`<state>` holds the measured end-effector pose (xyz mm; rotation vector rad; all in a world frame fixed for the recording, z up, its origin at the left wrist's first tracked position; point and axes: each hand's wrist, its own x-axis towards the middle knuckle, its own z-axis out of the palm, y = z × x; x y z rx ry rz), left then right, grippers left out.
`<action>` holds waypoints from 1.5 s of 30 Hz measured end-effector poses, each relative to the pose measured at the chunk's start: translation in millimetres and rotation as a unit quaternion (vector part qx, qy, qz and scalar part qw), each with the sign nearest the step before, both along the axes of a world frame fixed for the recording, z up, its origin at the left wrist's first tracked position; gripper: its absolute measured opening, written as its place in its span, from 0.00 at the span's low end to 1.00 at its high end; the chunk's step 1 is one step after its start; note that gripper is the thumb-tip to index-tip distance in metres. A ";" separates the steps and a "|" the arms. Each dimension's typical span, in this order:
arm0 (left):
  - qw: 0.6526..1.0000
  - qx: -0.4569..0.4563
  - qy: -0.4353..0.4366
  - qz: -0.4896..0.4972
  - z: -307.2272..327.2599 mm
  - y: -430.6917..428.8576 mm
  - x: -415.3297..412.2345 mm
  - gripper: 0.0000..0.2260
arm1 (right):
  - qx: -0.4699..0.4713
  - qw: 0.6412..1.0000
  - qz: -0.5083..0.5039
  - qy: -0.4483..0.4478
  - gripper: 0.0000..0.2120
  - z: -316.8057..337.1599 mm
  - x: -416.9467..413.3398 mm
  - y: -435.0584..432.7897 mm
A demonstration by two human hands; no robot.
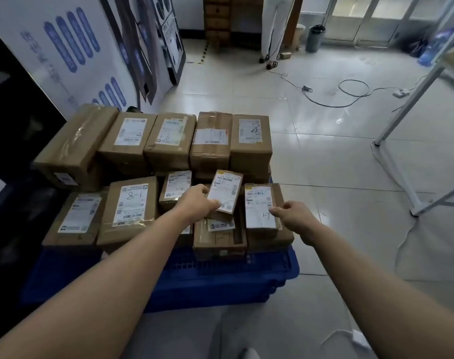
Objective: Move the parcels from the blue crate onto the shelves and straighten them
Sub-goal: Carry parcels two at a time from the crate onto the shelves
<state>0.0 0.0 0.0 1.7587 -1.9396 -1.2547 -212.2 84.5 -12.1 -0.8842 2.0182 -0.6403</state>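
Tiled floor [324,156] fills most of the frame, right side esp. White printed boards [73,55] w/ blue shapes lean along the upper left. Blue crate [220,283] sits lower center, its mesh wall facing me, piled over the rim w/ brown cardboard parcels. Back row, center-left of frame: long taped parcel [75,146] lying tilted at the far left, then four upright ones beside it, touching side to side; the rightmost has a scrawled "8" label [250,130]. Front row lower down: parcel marked "8-1" [131,206] left of center, a plainer one just left of it, partly in shadow.

White metal shelf frame [412,104] runs diagonally down the right edge, legs on the floor. Someone in white trousers [272,24] stands at top center, next to a wooden drawer unit [218,19]; dark bin [315,37] to their right. Cable [350,94] loops across the floor upper right.

My left hand [197,203], center frame, is gripping a small flat parcel [224,193] by its lower left corner, thumb over the label, parcel tilted & lifted off the ones below. My right hand [296,216], just right of center, is loosely curled, fingertips touching the right edge of the "1-7" parcel [261,208] – not holding it that I can see. That parcel rests on top of the stack at the crate's right end.
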 end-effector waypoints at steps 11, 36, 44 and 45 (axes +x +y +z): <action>0.999 0.020 0.003 0.044 -71.5 -37.6 -24.0 0.19 | 0.035 0.992 -0.042 -0.116 0.26 -64.6 -7.5 -26.7; 0.917 0.103 0.346 0.169 21.1 -27.4 12.2 0.13 | -0.157 0.899 -0.145 -0.382 0.30 28.8 19.3 -27.9; 0.893 0.066 0.415 0.162 170.7 1.0 107.3 0.14 | -0.184 0.888 -0.048 -0.419 0.25 165.5 90.1 -30.5; 0.892 0.053 0.416 0.167 189.1 7.6 121.9 0.14 | -0.185 0.889 -0.032 -0.418 0.23 182.5 103.3 -30.8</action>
